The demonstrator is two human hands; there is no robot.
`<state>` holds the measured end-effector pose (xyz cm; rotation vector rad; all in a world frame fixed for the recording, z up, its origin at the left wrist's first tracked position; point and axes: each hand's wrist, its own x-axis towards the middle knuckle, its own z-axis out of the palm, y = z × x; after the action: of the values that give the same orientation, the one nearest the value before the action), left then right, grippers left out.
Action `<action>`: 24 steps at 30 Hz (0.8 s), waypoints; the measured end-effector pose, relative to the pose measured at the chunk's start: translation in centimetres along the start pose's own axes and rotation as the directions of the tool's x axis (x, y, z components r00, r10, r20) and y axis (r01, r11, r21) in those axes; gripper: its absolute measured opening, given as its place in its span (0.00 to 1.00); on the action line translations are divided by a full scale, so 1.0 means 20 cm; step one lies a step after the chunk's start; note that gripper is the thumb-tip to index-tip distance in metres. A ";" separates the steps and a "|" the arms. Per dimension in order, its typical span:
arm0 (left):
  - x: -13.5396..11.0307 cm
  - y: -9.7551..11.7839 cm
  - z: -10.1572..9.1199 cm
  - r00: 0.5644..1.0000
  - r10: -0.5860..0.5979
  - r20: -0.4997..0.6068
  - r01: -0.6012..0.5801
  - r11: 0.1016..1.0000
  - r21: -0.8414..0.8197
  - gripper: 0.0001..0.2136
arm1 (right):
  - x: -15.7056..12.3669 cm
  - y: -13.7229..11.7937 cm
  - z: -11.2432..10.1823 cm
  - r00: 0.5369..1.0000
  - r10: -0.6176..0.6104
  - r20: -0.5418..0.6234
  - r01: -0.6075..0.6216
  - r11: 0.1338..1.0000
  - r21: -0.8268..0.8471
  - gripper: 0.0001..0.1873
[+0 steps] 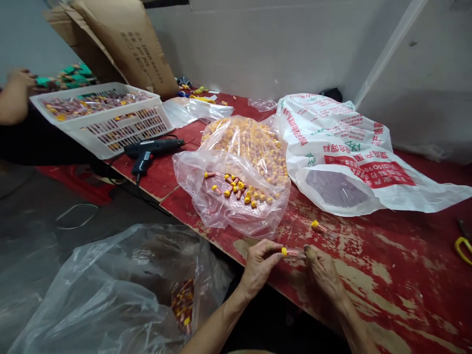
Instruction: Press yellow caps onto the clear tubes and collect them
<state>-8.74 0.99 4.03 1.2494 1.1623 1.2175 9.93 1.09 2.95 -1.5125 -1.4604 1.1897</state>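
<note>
My left hand (260,263) and my right hand (321,268) meet at the near edge of a worn red table (368,246). Between their fingertips they pinch a small clear tube with a yellow cap (291,252), held level just above the table. The left fingers close on the capped end, the right fingers on the other end. A second capped tube (317,226) lies loose on the table just beyond them. A clear plastic bag (239,182) full of yellow-capped tubes lies open a little farther back.
A white printed sack (342,142) lies right of the bag. A black glue gun (151,150) and a white crate (103,115) of tubes sit at left, with another person's hand (18,86). A clear bag (121,290) holding several tubes hangs below. Yellow-handled scissors (463,243) lie far right.
</note>
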 end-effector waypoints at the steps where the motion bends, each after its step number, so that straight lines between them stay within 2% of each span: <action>1: 0.01 0.01 -0.01 1.000 0.015 0.000 -0.015 0.999 0.032 0.07 | 0.02 0.02 0.00 1.000 0.027 -0.010 -0.026 0.999 0.028 0.27; 3: 0.04 0.02 -0.05 0.996 0.069 -0.051 -0.062 0.990 0.130 0.08 | 0.05 0.04 -0.01 0.995 0.069 -0.066 -0.065 0.996 0.065 0.26; 4: 0.08 0.02 -0.08 0.986 0.120 -0.115 -0.094 0.974 0.205 0.08 | 0.07 0.06 -0.03 0.990 0.063 -0.126 -0.058 0.997 0.047 0.26; 5: 0.12 0.01 -0.13 0.964 0.181 -0.193 -0.119 0.948 0.297 0.09 | 0.09 0.07 -0.04 0.979 0.038 -0.200 -0.038 0.999 0.005 0.25; 7: 0.26 -0.02 -0.23 0.888 0.324 -0.328 -0.126 0.855 0.503 0.09 | 0.13 0.08 -0.08 0.943 -0.045 -0.329 0.006 0.993 -0.120 0.23; 9: 0.43 -0.05 -0.30 0.860 0.381 -0.340 -0.074 0.751 0.656 0.10 | 0.17 0.08 -0.11 0.915 -0.103 -0.390 0.019 0.977 -0.214 0.21; 12: 0.60 -0.05 -0.35 0.858 0.415 -0.302 -0.049 0.652 0.756 0.10 | 0.18 0.09 -0.12 0.910 -0.121 -0.396 0.000 0.956 -0.293 0.20; 14: 0.59 -0.02 -0.35 0.807 0.480 -0.344 -0.056 0.642 0.765 0.10 | 0.18 0.09 -0.12 0.921 -0.115 -0.373 -0.018 0.942 -0.334 0.19; 15: 0.54 0.00 -0.34 0.779 0.512 -0.362 -0.072 0.646 0.760 0.09 | 0.17 0.10 -0.12 0.927 -0.107 -0.359 -0.028 0.937 -0.350 0.19; 16: 0.49 0.01 -0.33 0.771 0.528 -0.355 -0.106 0.656 0.747 0.09 | 0.17 0.10 -0.12 0.933 -0.096 -0.346 -0.038 0.932 -0.360 0.19; 17: 0.42 0.03 -0.31 0.793 0.521 -0.314 -0.155 0.672 0.724 0.08 | 0.17 0.10 -0.12 0.940 -0.084 -0.331 -0.048 0.927 -0.371 0.19; 20: 0.22 0.03 -0.22 0.925 0.378 -0.045 -0.274 0.743 0.610 0.07 | 0.17 0.11 -0.12 0.949 -0.067 -0.307 -0.074 0.902 -0.425 0.20; 22: 0.15 0.01 -0.15 0.955 0.273 0.119 -0.288 0.747 0.600 0.07 | 0.18 0.11 -0.12 0.948 -0.079 -0.308 -0.078 0.881 -0.466 0.20; 24: 0.14 -0.02 -0.08 0.966 0.180 0.188 -0.260 0.700 0.665 0.06 | 0.17 0.11 -0.11 0.947 -0.094 -0.309 -0.064 0.883 -0.466 0.21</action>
<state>-10.23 3.84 3.68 2.0413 1.4784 0.8720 12.52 4.54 1.17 -1.9074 -1.5939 0.5462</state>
